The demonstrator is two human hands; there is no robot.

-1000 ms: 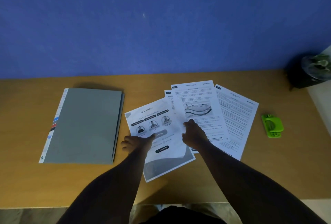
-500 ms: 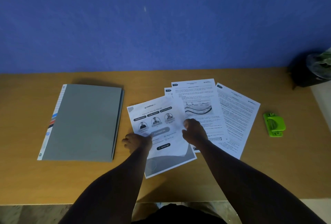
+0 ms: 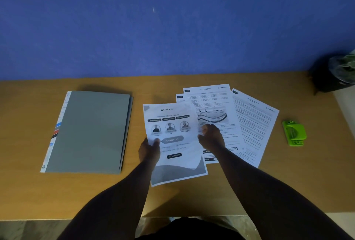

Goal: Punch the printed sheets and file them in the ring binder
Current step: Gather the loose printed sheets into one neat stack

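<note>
Left hand: one left hand (image 3: 149, 150) holds the left edge of the front sheet, with the thumb on top of the paper and the other fingers curled under it.
Right hand: one right hand (image 3: 211, 137) is at the right edge of the same sheet, and its fingers are bent close together on the paper there; it looks like a pinch, but the tips are hard to see.
Front sheet: one white printed sheet with three small round face pictures and a grey bottom (image 3: 173, 143) lies nearest on the table, between the two hands, and it covers part of the sheets behind it.
Other sheets: three more white printed sheets can be counted, so four sheets in all. One has a wavy drawing (image 3: 211, 105), one full of small text (image 3: 255, 124) fans out to the right, and only the corner of one (image 3: 180, 98) peeks out at the back.
Binder: one flat grey ring binder with a striped white spine (image 3: 90, 132) lies closed on the left, near the sheets but not touching them.
Punch: one small bright green plastic hole punch (image 3: 294, 132) sits to the right of the sheets, apart from them.
Table: one brown wooden table (image 3: 192, 197) holds all of this.
Far corner: one dark round thing (image 3: 334, 74) stands at the back right; what it is cannot be told.
Wall: one blue wall (image 3: 172, 28) is behind the table.
</note>
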